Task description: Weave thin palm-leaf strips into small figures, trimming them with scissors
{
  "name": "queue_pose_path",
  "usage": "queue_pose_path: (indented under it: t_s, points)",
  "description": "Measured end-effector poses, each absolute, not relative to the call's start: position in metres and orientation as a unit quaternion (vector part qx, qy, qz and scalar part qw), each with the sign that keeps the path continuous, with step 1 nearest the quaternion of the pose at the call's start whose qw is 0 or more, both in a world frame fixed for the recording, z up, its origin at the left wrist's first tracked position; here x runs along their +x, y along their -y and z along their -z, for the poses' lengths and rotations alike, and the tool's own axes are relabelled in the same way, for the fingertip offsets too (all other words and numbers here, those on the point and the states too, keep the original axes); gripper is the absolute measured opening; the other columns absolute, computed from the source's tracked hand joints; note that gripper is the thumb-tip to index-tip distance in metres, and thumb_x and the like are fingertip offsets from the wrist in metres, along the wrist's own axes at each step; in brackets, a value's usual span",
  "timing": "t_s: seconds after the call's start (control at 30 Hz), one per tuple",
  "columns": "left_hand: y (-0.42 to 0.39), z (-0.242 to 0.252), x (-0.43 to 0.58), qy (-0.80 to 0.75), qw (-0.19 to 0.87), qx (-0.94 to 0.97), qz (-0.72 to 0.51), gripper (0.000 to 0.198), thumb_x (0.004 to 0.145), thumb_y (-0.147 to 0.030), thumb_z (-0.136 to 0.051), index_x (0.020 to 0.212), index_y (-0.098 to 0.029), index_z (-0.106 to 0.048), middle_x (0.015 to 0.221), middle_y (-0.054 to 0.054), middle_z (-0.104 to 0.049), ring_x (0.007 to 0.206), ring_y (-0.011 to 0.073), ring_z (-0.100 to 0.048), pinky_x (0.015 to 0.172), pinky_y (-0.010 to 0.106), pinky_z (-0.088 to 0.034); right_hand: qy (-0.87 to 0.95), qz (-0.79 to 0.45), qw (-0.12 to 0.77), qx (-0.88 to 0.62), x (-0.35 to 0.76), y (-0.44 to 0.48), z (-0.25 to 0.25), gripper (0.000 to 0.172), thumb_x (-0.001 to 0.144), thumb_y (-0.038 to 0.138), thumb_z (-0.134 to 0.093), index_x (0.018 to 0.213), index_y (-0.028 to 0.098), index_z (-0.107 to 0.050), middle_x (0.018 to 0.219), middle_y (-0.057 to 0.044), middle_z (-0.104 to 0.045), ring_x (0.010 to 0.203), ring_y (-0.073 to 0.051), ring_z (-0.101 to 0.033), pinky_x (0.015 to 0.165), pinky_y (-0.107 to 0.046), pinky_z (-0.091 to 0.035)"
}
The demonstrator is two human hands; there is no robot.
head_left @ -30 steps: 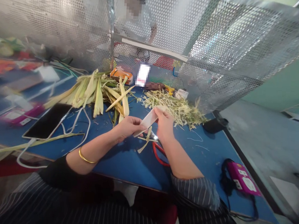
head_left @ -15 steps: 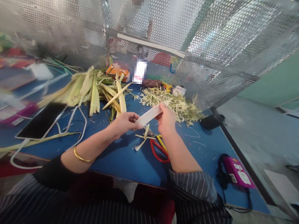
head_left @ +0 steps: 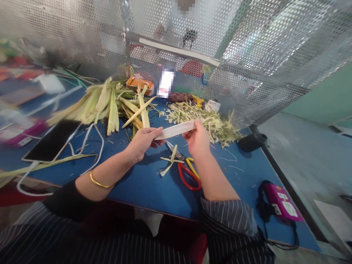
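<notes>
A pale leaf strip point(head_left: 176, 129) is stretched almost level between my two hands above the blue table point(head_left: 148, 186). My left hand point(head_left: 142, 142) pinches its left end, my right hand point(head_left: 197, 136) pinches its right end. Below them on the table lie red-and-yellow-handled scissors point(head_left: 185, 171) and a few cut leaf scraps point(head_left: 170, 163). A pile of long green-yellow leaves point(head_left: 105, 105) lies to the left behind my hands. A heap of shredded leaf trimmings point(head_left: 207, 120) lies to the right behind them.
A black phone point(head_left: 55, 139) with a white cable lies at the left. A pink device point(head_left: 282, 202) with a black cord sits at the right edge. A perforated metal screen point(head_left: 260, 53) stands behind the table; a person sits beyond it. An orange box point(head_left: 139, 83) is by the screen.
The strip has tilted from a steep slant to nearly level, and both hands have risen a little. The scissors now show fully beneath my hands.
</notes>
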State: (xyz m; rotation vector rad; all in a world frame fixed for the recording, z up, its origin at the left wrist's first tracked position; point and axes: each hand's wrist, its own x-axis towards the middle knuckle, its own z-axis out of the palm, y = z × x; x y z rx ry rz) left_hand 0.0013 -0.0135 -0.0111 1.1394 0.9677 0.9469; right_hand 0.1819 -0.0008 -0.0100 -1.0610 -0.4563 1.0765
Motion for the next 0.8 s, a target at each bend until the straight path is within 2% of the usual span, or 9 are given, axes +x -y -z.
queue_pose_path:
  t_s: [0.1,0.27,0.53,0.7,0.8]
  points:
    - [0.014,0.010,0.002,-0.430,0.617,0.498,-0.431,0.031,0.075,-0.044,-0.062,0.066,-0.014,-0.064,0.061,0.004,-0.063,0.051,0.0089,-0.053,0.050,0.021,-0.037,0.223,-0.478,0.708,-0.470,0.183,0.000,0.012,0.024,0.077,0.041,-0.056,0.070,0.018,-0.057,0.054,0.003,-0.058,0.044,-0.008,-0.051,0.045,-0.021,-0.045]
    - [0.012,0.013,0.001,-0.439,0.596,0.486,-0.464,0.034,0.073,-0.046,-0.063,0.063,-0.013,-0.062,0.057,0.002,-0.061,0.049,0.0077,-0.051,0.048,0.020,-0.036,0.250,-0.445,0.728,-0.459,0.188,-0.001,0.014,0.018,0.068,0.034,-0.067,0.072,0.017,-0.060,0.055,0.005,-0.056,0.043,-0.005,-0.047,0.045,-0.019,-0.042]
    - [0.010,0.015,0.000,-0.438,0.588,0.498,-0.463,0.035,0.073,-0.047,-0.063,0.062,-0.014,-0.061,0.057,0.002,-0.059,0.049,0.0079,-0.049,0.048,0.020,-0.036,0.221,-0.481,0.728,-0.434,0.191,-0.001,0.008,0.030,0.074,0.046,-0.063,0.070,0.016,-0.062,0.063,0.001,-0.060,0.042,-0.004,-0.045,0.043,-0.019,-0.042]
    - [0.013,0.013,0.000,-0.421,0.600,0.512,-0.448,0.025,0.068,-0.039,-0.070,0.068,-0.014,-0.064,0.061,0.001,-0.061,0.053,0.0076,-0.050,0.051,0.020,-0.037,0.248,-0.482,0.720,-0.433,0.195,-0.001,0.005,0.037,0.074,0.054,-0.059,0.073,0.017,-0.061,0.059,0.002,-0.056,0.048,-0.006,-0.050,0.051,-0.021,-0.048]
    - [0.013,0.013,0.000,-0.421,0.592,0.511,-0.459,0.023,0.067,-0.037,-0.070,0.070,-0.015,-0.065,0.063,0.001,-0.062,0.055,0.0079,-0.051,0.052,0.020,-0.037,0.282,-0.478,0.702,-0.447,0.190,0.000,0.004,0.038,0.071,0.055,-0.059,0.078,0.018,-0.061,0.068,0.000,-0.061,0.053,-0.008,-0.055,0.053,-0.022,-0.048]
